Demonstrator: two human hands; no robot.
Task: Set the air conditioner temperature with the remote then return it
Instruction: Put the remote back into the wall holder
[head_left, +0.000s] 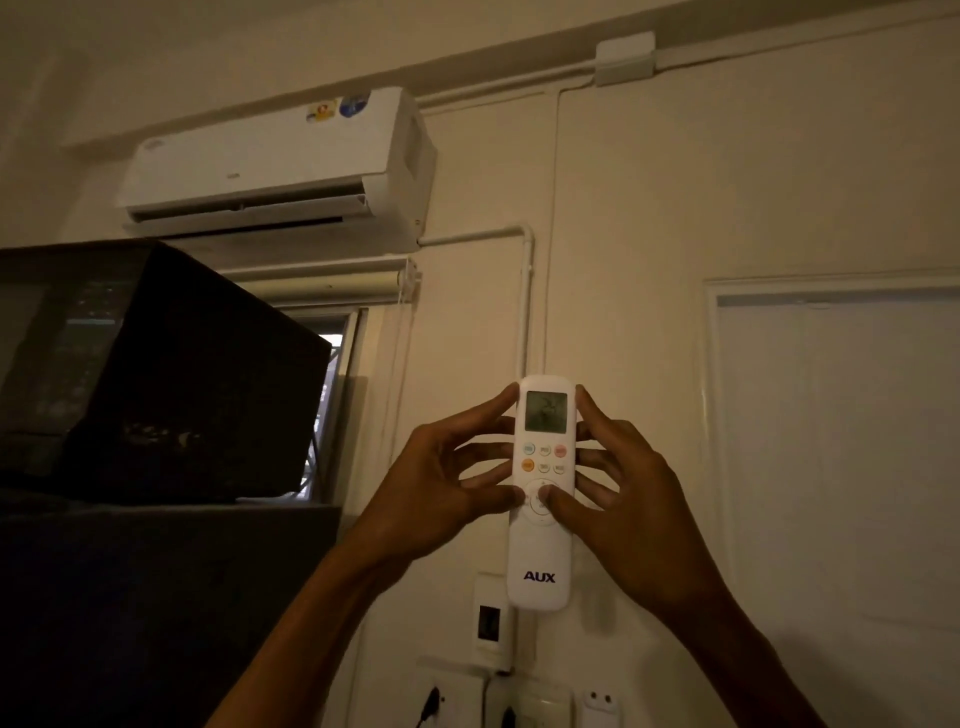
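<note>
A white AUX remote (540, 561) stands upright in front of the wall, its small screen lit and facing me. My left hand (441, 488) grips its left edge, thumb resting on the round button pad. My right hand (623, 493) holds the right edge, its thumb also on the round pad. The white air conditioner (275, 161) hangs high on the wall at upper left, its front flap open. A white wall holder (491, 618) sits just below and left of the remote.
A dark microwave (156, 374) stands on a dark cabinet at left. A window with a rolled blind (332, 283) lies under the air conditioner. White pipes (527, 291) run down the wall. Sockets with plugs (441, 701) sit at the bottom. A white panel (841, 467) fills the right.
</note>
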